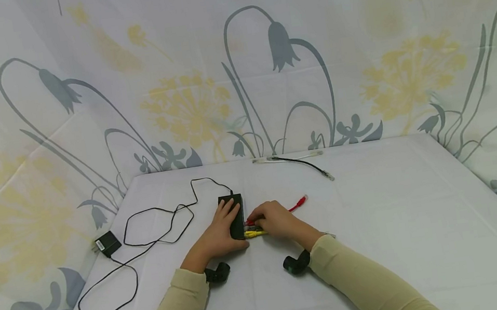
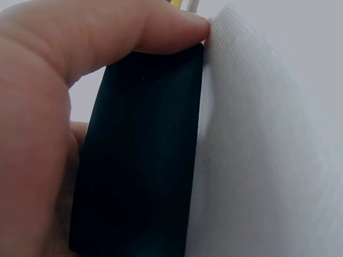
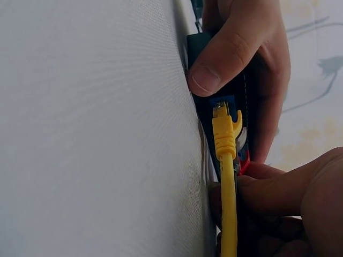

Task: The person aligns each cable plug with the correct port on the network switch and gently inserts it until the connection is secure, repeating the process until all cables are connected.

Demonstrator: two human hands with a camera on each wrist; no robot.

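A black network switch (image 1: 237,224) lies on the table with its ports facing right. My left hand (image 1: 216,239) grips it, fingers spread over the top and the thumb across the near end. In the right wrist view, a yellow Ethernet cable (image 3: 224,136) has its plug at a port close to the left thumb (image 3: 206,80). My right hand (image 1: 278,219) pinches a red Ethernet cable (image 1: 301,202) close to the port side, beside the yellow one. Its held plug is mostly hidden by the fingers. Between red and yellow, a greyish plug (image 3: 243,137) shows at the ports.
A thin black cord (image 1: 160,240) runs in loops from the switch's far end to a power adapter (image 1: 108,243) at the left table edge. Along the back edge lie a black Ethernet cable (image 1: 303,161) and a white cable (image 1: 312,154). A patterned cloth hangs behind the table.
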